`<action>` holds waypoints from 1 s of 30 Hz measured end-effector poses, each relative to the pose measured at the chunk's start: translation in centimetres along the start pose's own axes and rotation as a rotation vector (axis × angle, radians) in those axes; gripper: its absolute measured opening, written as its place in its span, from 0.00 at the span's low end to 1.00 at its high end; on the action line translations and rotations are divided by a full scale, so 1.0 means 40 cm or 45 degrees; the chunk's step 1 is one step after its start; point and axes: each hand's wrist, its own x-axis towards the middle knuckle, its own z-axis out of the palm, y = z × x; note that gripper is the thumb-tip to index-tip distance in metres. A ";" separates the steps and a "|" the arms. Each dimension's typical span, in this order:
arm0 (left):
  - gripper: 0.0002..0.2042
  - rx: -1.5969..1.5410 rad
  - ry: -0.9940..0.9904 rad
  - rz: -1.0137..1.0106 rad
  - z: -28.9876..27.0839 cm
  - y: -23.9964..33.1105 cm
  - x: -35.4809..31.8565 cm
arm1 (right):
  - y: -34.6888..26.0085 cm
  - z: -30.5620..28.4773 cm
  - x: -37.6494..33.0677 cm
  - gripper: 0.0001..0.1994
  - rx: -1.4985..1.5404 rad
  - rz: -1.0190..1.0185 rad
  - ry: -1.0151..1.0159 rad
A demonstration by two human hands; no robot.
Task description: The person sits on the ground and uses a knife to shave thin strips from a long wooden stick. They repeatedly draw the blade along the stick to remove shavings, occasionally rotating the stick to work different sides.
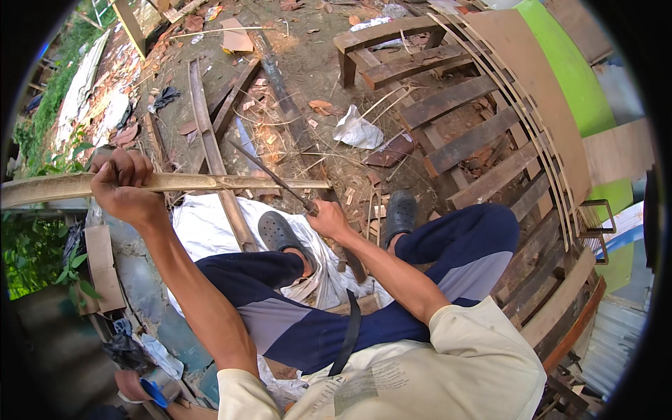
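Note:
A long pale strip of split bamboo (189, 183) lies crosswise before me, running from the left edge to a free end above my right hand. My left hand (126, 185) is closed round it in a fist, near its left part. In my right hand (327, 219), the fingers are wrapped round the handle of a long, thin, dark-bladed knife (269, 173). The blade slants up and to the left and crosses the bamboo near its right end. Whether blade and bamboo touch, I cannot tell. A white sack (192, 222) is spread under my left foot.
A slatted wooden frame (465, 142) stands along the right, with thin bamboo strips (535, 115) resting along it. Loose wooden beams (210, 143) and chips lie on the dirt ahead. A white plastic bag (358, 129) lies beyond my feet. Plants grow at the left.

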 end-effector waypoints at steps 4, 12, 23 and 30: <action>0.09 0.046 0.072 -0.021 0.004 0.004 0.002 | 0.283 0.009 -0.088 0.15 -0.271 0.567 0.011; 0.10 -0.062 -0.024 -0.046 0.018 -0.008 0.005 | 0.391 0.000 -0.082 0.07 0.774 1.237 -0.346; 0.10 -0.120 -0.061 -0.014 0.036 0.014 -0.021 | 0.299 0.009 -0.028 0.13 0.090 0.955 -0.220; 0.10 -0.119 -0.111 0.048 0.054 0.047 -0.018 | 0.317 0.079 -0.028 0.10 0.101 0.855 -0.102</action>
